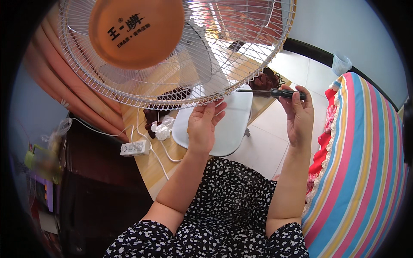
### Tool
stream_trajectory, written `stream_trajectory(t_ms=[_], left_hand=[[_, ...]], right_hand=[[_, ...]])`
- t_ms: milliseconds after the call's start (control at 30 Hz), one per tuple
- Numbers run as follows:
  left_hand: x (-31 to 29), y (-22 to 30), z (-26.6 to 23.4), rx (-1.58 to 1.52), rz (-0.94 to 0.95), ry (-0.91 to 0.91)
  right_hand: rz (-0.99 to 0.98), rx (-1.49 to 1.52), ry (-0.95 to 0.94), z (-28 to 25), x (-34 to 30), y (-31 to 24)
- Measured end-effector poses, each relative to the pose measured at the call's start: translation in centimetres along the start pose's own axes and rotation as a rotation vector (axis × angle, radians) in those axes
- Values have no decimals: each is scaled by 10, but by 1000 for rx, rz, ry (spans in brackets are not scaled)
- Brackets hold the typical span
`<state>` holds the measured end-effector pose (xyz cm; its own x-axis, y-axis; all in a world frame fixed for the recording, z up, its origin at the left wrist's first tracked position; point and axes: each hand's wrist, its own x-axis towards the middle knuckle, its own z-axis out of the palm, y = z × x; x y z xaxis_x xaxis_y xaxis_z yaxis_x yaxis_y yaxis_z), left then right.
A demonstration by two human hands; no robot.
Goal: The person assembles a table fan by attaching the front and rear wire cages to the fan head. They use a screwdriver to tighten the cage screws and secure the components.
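Observation:
A standing fan with a round wire guard (234, 88) and an orange centre disc (137, 34) fills the upper left. My left hand (203, 129) is at the bottom of the guard, its fingers closed on the rim; the exact fingertip contact is partly hidden. In my right hand (300, 118) is a screwdriver (277, 93) with a dark handle, held between thumb and fingers. Its thin shaft points left, with the tip close to the guard's lower right rim. Whether the tip touches anything is too small to tell. Below the guard shows the fan's pale base (228, 135).
Under the fan is a wooden table (150, 174) with a white power strip (135, 148), cables and crumpled white tissue (163, 129). A striped cloth (361, 159) covers furniture on the right. Peach curtains (81, 86) hang at left, above a dark cabinet (99, 172).

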<state>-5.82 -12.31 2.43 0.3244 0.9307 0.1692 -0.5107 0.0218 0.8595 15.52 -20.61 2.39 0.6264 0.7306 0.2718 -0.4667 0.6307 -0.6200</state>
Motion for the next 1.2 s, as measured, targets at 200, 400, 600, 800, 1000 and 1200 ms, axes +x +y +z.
stream_trajectory(t_ms=[200,400,600,800,1000,1200], left_hand=[[5,-2,3,-26,25,8],[6,1,4,-23,11,-4],[6,1,5,49,-6,27],[7,-1,4,33,2,32],[7,-2,1,-20,16,-40],[9,-6,-2,-40,8,-66]], right_hand=[[25,-8,-36,8,4,5],[23,-43,-84,10,10,6],[-56,-217,-187,11,22,-1],[-138,-313,-235,19,25,-8],[-172,-294,-138,21,26,-3],[-181,-236,-103,39,23,8]])
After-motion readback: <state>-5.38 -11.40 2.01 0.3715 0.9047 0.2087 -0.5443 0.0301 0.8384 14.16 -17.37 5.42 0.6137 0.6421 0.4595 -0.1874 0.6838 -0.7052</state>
